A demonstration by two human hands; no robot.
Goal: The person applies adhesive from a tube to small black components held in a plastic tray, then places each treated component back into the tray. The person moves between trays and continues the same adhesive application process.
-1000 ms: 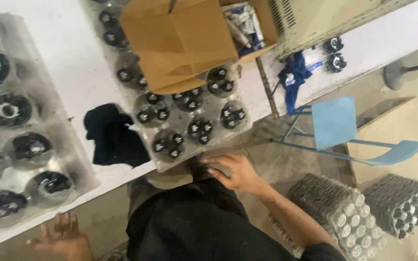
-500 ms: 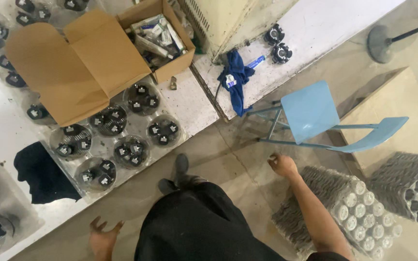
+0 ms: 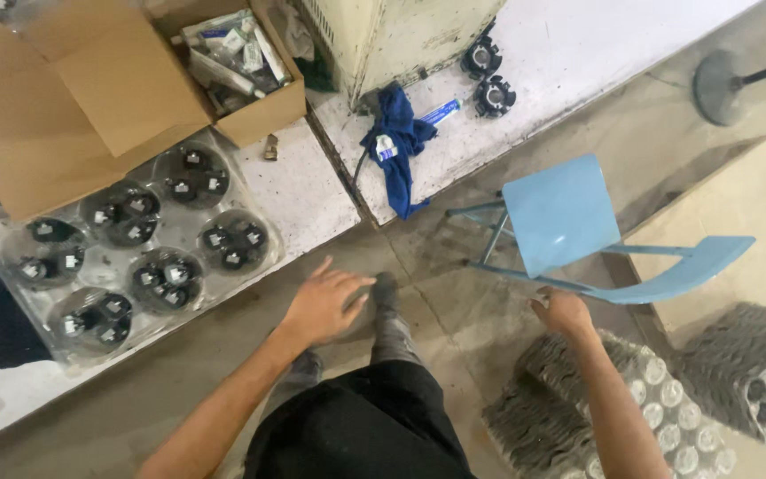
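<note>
Hands hang low over the concrete floor (image 3: 223, 372). The left hand (image 3: 323, 303) hovers spread and empty near the clear plastic blister tray of black round parts (image 3: 135, 257) on the white bench (image 3: 312, 191). The right hand (image 3: 562, 310), fingers curled loosely and gripping nothing, sits just above the stacked clear trays of parts (image 3: 640, 408), beside the tilted blue metal chair (image 3: 578, 222).

Single head cam, worn, looks steeply down past torso at hands, desk (image 3: 312, 191) edge and floor (image 3: 454, 328). Mid-range, approx. standing height.
</note>
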